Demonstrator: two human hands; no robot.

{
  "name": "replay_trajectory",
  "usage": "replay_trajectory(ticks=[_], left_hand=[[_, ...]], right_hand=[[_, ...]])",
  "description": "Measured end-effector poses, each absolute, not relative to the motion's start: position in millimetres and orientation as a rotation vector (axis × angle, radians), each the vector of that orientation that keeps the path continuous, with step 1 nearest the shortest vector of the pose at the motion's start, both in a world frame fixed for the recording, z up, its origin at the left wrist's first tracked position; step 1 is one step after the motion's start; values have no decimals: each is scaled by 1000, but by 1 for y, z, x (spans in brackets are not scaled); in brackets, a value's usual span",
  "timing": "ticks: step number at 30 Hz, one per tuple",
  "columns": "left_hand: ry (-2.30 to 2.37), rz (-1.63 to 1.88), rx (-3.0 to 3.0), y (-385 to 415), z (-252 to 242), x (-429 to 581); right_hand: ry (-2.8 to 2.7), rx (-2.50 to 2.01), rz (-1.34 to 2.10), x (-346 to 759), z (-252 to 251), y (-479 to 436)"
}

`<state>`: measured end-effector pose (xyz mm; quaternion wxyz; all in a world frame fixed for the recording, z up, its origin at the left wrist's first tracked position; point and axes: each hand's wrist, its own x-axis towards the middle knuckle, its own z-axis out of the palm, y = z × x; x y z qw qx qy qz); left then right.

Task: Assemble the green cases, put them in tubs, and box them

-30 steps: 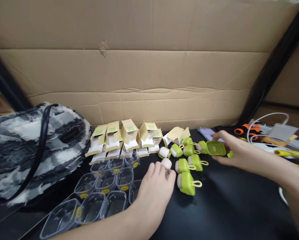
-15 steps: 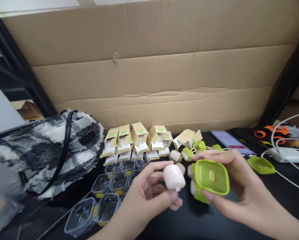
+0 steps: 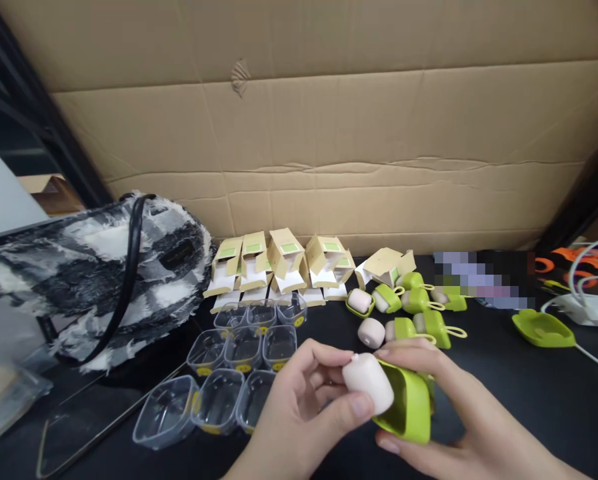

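Between the thumb and fingers of my left hand (image 3: 309, 407) is a small pale pink rounded block (image 3: 367, 381) with a little nub on one end. My right hand (image 3: 459, 407) grips a green cup-like case (image 3: 413, 405), its open side turned left toward the block. The block's right end is at the mouth of the case; whether it is inside the rim I cannot tell. Just beyond my hands lies another pink block (image 3: 371, 333), near several green cases with loops (image 3: 433, 327) that hold similar blocks. Farther right is an empty green case piece (image 3: 543, 328).
Clear plastic tubs (image 3: 166, 412) stand in rows at the left. Behind them lie opened cardboard boxes (image 3: 286, 257). A black-and-white shaggy bag (image 3: 173, 293) sits far left. White cables (image 3: 586, 310) and orange-handled tools (image 3: 579, 260) are at the right; a cardboard sheet (image 3: 329, 133) forms the back.
My right hand has turned the green case from facing me to facing left. My left hand has tilted the block and brought it to the case's mouth. The view has shifted slightly.
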<state>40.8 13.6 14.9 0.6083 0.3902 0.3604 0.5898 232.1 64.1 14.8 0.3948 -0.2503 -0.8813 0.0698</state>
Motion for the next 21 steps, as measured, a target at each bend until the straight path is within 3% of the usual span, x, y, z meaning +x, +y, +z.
replay_trajectory(ticks=[11, 21], left_hand=[[783, 1321, 1036, 9, 14, 40], [747, 1179, 955, 5, 10, 44]], right_hand=[[-2379, -616, 42, 238, 15, 62], [-2374, -577, 373, 236, 21, 60]])
